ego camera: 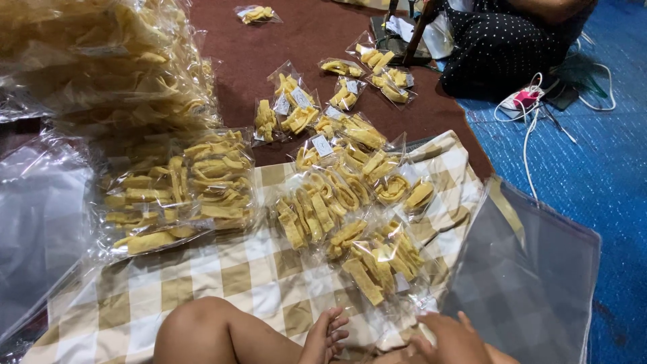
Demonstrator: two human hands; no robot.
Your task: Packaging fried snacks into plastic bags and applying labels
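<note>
Head view: clear packets (367,259) of yellow chips

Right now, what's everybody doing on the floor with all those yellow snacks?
A person sits on the floor at a checked cloth covered with small clear packets of yellow chips. Their right hand rests low beside a big empty clear bag; no left hand shows. A tall heap of filled bags stands on the left. Another person in dotted clothes sits farther back, past more packets on the brown mat.
</note>
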